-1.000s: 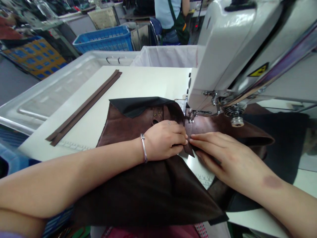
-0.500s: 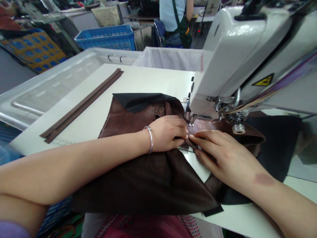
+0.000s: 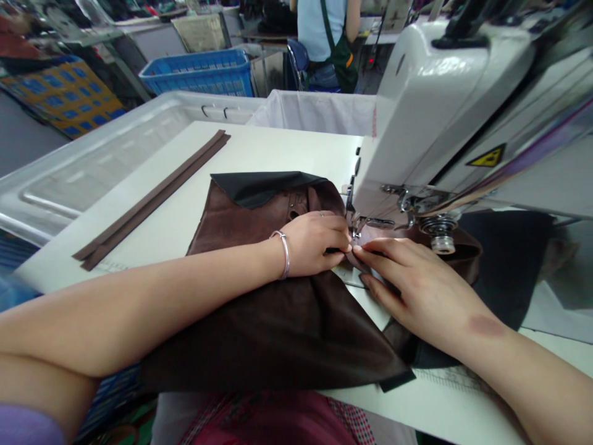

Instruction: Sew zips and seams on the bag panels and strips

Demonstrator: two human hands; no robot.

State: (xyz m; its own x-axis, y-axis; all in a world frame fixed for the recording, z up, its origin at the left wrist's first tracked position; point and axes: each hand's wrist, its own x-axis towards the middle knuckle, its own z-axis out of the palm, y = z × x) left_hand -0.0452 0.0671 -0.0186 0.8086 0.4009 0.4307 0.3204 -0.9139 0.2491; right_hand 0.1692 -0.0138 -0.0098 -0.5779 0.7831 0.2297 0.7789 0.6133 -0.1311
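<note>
Dark brown leather (image 3: 278,334) with a black backing lies bunched across the sewing table and hangs over its front edge. My left hand (image 3: 317,242), with a bangle at the wrist, pinches a fold of it just in front of the presser foot (image 3: 356,235). Close beside it, my right hand (image 3: 407,272) has its fingertips closed on the same leather edge, thumb tucked underneath. Above both hands stands the white sewing machine (image 3: 417,111). More leather, brown and black, passes under the machine arm to the right. The stitch point is partly hidden by my fingers.
Two brown strips (image 3: 152,198) lie diagonally on the white tabletop (image 3: 273,145) at left. Beyond the table's edge are a clear plastic bin (image 3: 106,145) and a white-lined container (image 3: 319,111). Farther back are a blue basket (image 3: 199,68) and a seated person (image 3: 322,37).
Both hands and the leather have shifted slightly toward the presser foot. The black and brown material on the right has moved a little to the left. Both hands keep their grip.
</note>
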